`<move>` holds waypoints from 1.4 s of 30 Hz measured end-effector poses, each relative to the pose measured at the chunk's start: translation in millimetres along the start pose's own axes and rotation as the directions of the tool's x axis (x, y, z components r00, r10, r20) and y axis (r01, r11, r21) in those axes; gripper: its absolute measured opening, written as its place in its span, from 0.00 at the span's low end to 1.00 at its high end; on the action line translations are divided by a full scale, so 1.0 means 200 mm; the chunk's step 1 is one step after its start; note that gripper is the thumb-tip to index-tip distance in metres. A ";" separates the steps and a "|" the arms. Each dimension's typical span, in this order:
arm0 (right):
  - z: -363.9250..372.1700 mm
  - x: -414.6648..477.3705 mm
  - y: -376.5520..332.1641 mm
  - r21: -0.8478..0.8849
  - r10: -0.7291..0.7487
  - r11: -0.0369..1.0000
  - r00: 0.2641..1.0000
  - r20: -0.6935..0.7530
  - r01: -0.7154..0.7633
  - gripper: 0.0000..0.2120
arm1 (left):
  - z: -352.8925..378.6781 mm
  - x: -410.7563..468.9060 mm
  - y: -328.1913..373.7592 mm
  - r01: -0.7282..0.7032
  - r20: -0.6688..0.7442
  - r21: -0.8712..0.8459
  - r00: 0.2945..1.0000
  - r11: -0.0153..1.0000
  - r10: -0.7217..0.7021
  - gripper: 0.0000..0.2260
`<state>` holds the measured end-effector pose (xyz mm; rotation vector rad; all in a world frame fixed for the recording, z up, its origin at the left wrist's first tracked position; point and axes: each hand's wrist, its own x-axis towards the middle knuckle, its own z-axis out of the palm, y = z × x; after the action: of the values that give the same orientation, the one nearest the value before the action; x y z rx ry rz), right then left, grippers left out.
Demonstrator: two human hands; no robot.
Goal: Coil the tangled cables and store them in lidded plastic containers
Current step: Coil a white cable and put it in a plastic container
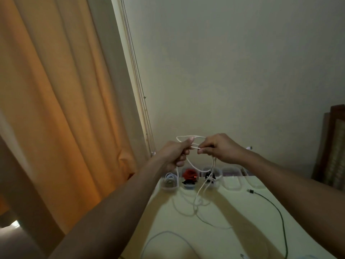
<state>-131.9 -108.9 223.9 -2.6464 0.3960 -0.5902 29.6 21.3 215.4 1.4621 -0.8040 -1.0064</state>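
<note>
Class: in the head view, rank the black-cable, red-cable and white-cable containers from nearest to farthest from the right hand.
1. Black-cable container, just below the right hand.
2. Red-cable container, further left.
3. White-cable container, leftmost of the three.

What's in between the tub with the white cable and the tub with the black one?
Another tub, with a red cable inside. The head view shows the three side by side.
</note>
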 end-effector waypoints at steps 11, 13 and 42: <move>0.00 -0.18 0.22 -0.031 0.221 0.975 0.975 0.036 -0.220 0.06 | -0.28 0.00 0.10 -0.171 -0.405 0.048 0.897 0.984 0.176 0.12; 0.00 -0.23 0.28 -0.048 0.266 0.963 0.963 0.039 -0.264 0.06 | -0.39 -0.02 0.12 -0.196 -0.444 0.083 0.870 0.977 0.213 0.11; 0.11 -0.10 -0.32 0.252 0.312 0.943 0.833 -0.458 -0.215 0.08 | -0.16 -0.27 0.21 -0.231 -0.041 0.579 0.950 0.782 0.310 0.10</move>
<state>-127.0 -39.6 227.1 -2.1764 0.7972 -1.1499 39.2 78.1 264.1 1.8248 -1.2483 -0.4460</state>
